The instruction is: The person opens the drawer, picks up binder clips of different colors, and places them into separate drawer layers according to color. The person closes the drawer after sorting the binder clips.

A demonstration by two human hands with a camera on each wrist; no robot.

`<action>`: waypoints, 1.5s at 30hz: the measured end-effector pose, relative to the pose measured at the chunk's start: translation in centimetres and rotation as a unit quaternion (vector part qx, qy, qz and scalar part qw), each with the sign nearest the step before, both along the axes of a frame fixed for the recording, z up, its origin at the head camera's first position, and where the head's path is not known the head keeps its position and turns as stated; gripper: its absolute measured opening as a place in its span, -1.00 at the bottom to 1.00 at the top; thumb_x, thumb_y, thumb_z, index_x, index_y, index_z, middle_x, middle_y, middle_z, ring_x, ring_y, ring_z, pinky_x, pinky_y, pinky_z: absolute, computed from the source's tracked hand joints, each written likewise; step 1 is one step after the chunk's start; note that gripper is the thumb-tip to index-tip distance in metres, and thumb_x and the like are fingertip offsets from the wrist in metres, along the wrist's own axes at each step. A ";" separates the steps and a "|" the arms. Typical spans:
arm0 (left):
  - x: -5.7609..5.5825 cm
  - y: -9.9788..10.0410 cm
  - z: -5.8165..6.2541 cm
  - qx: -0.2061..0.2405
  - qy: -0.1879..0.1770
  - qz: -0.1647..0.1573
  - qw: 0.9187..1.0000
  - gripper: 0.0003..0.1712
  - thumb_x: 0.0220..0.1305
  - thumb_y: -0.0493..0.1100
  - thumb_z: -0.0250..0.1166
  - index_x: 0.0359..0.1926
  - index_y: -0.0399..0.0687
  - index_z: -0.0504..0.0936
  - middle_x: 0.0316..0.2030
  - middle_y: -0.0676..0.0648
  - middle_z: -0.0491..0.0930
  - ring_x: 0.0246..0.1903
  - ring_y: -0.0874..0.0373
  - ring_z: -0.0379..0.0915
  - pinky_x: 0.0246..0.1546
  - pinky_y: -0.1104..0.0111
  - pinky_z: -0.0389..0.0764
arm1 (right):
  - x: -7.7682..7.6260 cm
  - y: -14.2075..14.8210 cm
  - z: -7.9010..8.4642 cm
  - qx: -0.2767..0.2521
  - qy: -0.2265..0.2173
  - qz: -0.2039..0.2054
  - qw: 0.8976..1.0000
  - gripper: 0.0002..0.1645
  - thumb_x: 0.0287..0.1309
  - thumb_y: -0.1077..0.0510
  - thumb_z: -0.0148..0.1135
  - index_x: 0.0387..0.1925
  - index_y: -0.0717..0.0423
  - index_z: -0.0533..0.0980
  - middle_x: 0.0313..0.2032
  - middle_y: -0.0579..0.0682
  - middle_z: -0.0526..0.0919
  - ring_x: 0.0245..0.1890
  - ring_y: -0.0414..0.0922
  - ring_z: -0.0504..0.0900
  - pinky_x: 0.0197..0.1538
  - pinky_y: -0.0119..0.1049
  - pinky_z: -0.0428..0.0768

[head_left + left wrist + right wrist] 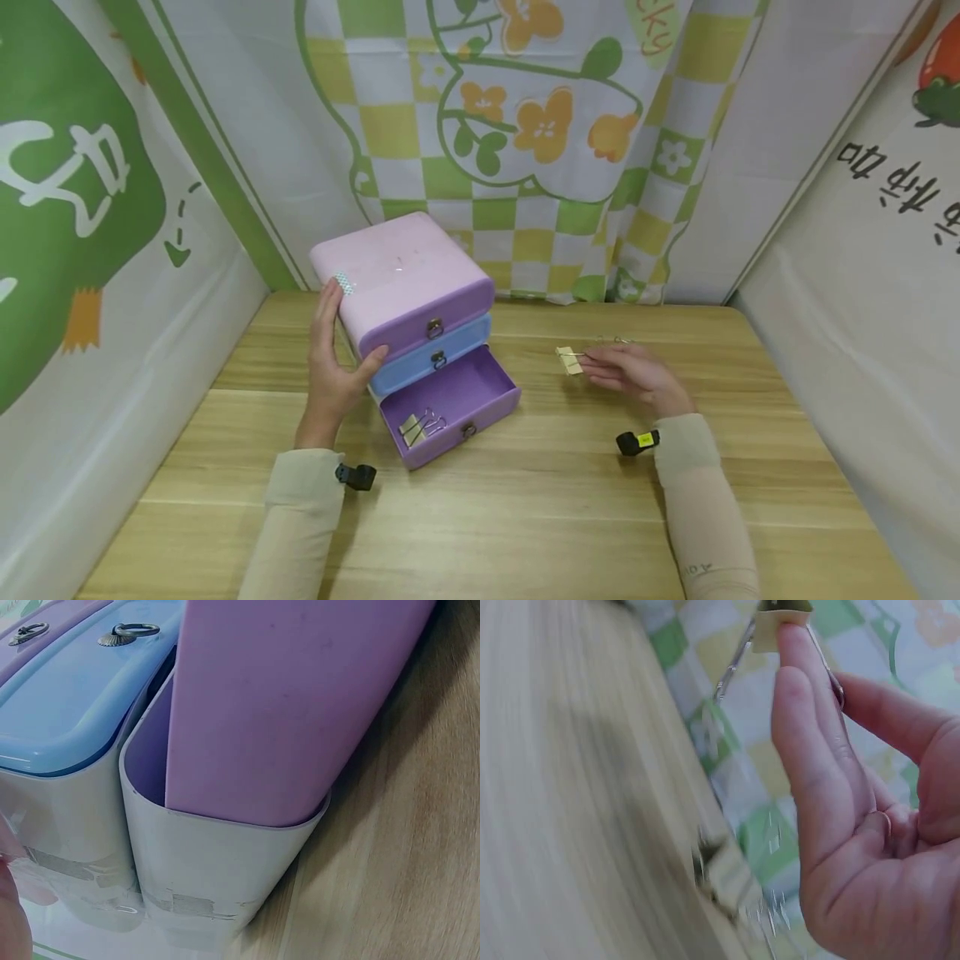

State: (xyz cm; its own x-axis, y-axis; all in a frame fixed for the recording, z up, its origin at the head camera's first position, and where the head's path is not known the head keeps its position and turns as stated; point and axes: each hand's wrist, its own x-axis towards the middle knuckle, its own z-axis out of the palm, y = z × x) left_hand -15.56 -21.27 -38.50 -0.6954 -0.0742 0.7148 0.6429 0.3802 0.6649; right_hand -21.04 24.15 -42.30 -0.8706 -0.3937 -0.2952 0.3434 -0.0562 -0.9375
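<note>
A small drawer cabinet (405,267) with a pink top stands on the table at left. My left hand (333,383) rests against its left side, fingers fairly straight and thumb at the front edge. The bottom purple drawer (495,408) is pulled out, and a yellow binder clip (412,429) with wire handles lies inside its front left corner. To the right of the drawer, my right hand (633,375) pinches another yellow binder clip (780,626) by a wire handle, above the table. Behind that hand, another binder clip (731,877) appears blurred in the right wrist view.
The blue middle drawer (442,354) and purple top drawer (427,321) are closed, each with a metal ring pull. A checked curtain (517,217) hangs along the table's back edge. Printed cloth walls (847,250) flank both sides. The wooden table (555,517) extends in front.
</note>
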 end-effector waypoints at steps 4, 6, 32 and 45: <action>0.6 0.2 0.7 0.003 0.002 0.002 1.000 0.07 -0.09 -0.17 0.40 0.47 -0.14 0.11 0.52 -0.13 -0.01 0.54 0.02 -0.19 0.52 -0.10 -0.09 | 0.1 -2.2 0.7 -0.035 -0.002 0.012 0.999 -0.33 0.42 0.18 -0.03 0.37 0.51 0.09 -0.14 -0.06 0.77 -0.08 -0.20 0.73 0.19 -0.21 0.57; 0.7 0.2 0.8 0.002 0.000 0.004 1.000 0.06 -0.08 -0.16 0.40 0.47 -0.15 0.11 0.52 -0.14 -0.01 0.54 0.04 -0.18 0.52 -0.09 -0.09 | 0.2 -3.4 1.0 -0.040 0.001 0.022 0.999 -0.35 0.42 0.20 -0.05 0.36 0.54 0.09 -0.15 -0.04 0.77 -0.10 -0.18 0.75 0.17 -0.20 0.57; 0.7 0.1 0.7 0.003 -0.017 0.002 1.000 0.11 -0.12 -0.19 0.43 0.48 -0.07 0.11 0.53 -0.06 -0.02 0.54 0.10 -0.18 0.51 -0.13 -0.10 | 1.8 -15.3 2.1 0.034 0.065 0.119 0.990 -0.57 0.37 0.21 0.04 0.14 0.44 0.44 -0.02 0.29 0.68 -0.07 0.01 0.74 0.14 -0.03 0.60; 0.8 0.1 0.9 0.003 -0.018 0.006 1.000 0.10 -0.12 -0.18 0.42 0.48 -0.07 0.11 0.53 -0.07 -0.02 0.54 0.12 -0.18 0.50 -0.16 -0.10 | 3.0 -21.2 2.4 0.167 0.143 0.135 0.966 -0.66 0.32 0.30 0.01 -0.05 0.48 0.56 -0.23 0.28 0.74 -0.23 0.08 0.77 -0.14 -0.17 0.76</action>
State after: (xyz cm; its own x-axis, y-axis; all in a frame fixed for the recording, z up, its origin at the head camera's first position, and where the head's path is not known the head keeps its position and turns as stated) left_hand -14.79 -21.16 -37.63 -0.7202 -0.0873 0.6882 0.6131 0.3842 0.6903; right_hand -18.01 2.98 -39.93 -0.8145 -0.5418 -0.2077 0.0272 0.3218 -0.9464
